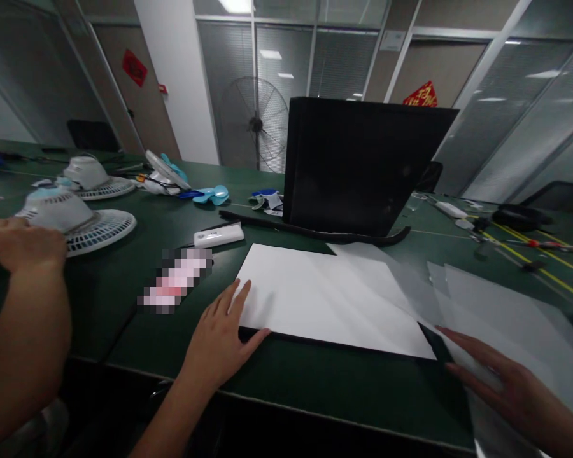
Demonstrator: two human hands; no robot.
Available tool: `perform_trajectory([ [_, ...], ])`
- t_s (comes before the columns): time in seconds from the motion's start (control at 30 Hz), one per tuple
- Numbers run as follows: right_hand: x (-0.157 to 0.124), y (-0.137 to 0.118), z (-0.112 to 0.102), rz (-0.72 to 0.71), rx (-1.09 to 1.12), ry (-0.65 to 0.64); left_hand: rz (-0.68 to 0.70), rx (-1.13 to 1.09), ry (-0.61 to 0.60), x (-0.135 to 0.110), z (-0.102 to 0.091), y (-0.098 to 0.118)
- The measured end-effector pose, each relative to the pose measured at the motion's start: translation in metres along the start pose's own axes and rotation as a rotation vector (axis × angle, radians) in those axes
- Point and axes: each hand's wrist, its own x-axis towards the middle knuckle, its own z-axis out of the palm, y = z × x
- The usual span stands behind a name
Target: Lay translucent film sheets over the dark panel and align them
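Observation:
A flat white panel (325, 299) with a thin dark edge lies on the green table. My left hand (224, 331) rests at its near left corner, fingers spread on the white surface and thumb along the front edge. Over the panel's right side a thin translucent sheet (398, 280) is lifted and bent. My right hand (506, 381) grips the near edge of that sheet between thumb and fingers, just right of the panel. More translucent sheets (516, 312) lie under and beyond the right hand.
Behind the panel stands a large black screen-like panel (358, 165), with a black strip (262, 222) at its foot. A white device (219, 236) lies left. Another person's hand (26, 242) touches a white fan part (100, 229). Tools and cables (539, 245) lie far right.

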Motion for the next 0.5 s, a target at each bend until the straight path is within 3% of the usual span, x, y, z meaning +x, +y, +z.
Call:
perform_trajectory([
  [0.07, 0.018, -0.039, -0.001, -0.127, 0.063, -0.105, 0.0, 0.009, 0.104, -0.002, 0.0, 0.0],
  [0.17, 0.039, -0.094, -0.005, -0.328, -0.012, -0.181, 0.067, 0.01, 0.188, -0.004, -0.003, 0.001],
  [0.23, 0.049, -0.123, -0.009, -0.445, -0.053, -0.217, 0.147, -0.002, 0.139, -0.002, -0.006, 0.001],
  [0.3, 0.055, -0.14, -0.011, -0.514, -0.084, -0.22, 0.209, -0.021, 0.012, 0.0, -0.008, 0.001],
  [0.4, 0.051, -0.136, -0.006, -0.461, -0.171, -0.083, 0.192, -0.041, -0.163, 0.005, -0.009, 0.003],
  [0.5, 0.026, -0.087, 0.015, -0.216, -0.254, 0.15, 0.148, -0.04, -0.186, 0.008, -0.011, 0.005],
])
